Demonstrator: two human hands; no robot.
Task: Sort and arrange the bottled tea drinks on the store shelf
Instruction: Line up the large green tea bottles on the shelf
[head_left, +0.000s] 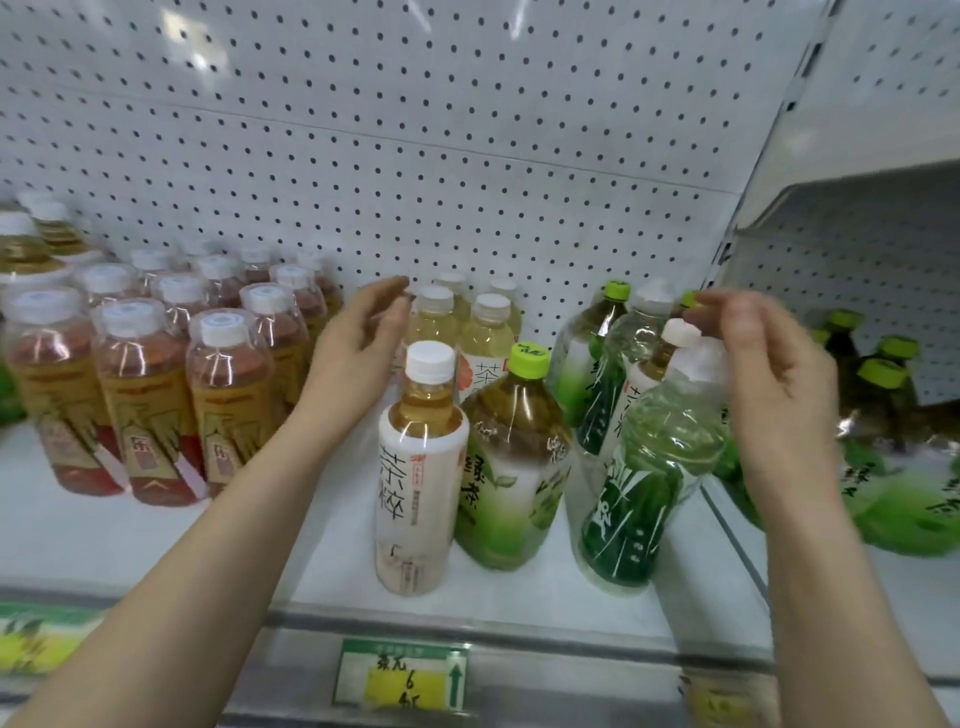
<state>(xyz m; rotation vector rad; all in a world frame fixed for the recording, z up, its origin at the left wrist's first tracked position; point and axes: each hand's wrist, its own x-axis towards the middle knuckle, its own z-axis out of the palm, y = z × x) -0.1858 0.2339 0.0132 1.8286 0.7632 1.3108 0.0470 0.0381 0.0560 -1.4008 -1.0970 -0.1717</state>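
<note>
On the white shelf (322, 561) a white-labelled tea bottle (418, 467) with a white cap stands at the front centre. Beside it stands a green-capped tea bottle (511, 457), and further right a dark-green-labelled bottle (644, 478). Pale yellow tea bottles (480, 327) stand behind, near the pegboard. My left hand (358, 343) hovers with relaxed fingers just left of those pale bottles, holding nothing. Over the right-hand cluster of green bottles (597, 353) floats my right hand (769, 374), blurred, its fingers loosely bent and empty.
Rows of reddish tea bottles (150, 395) with white caps fill the shelf's left side. A divider (727, 525) separates a right bay with more green-capped bottles (878, 395). A perforated back panel (415, 156) rises behind. A price tag (402, 675) sits on the front rail.
</note>
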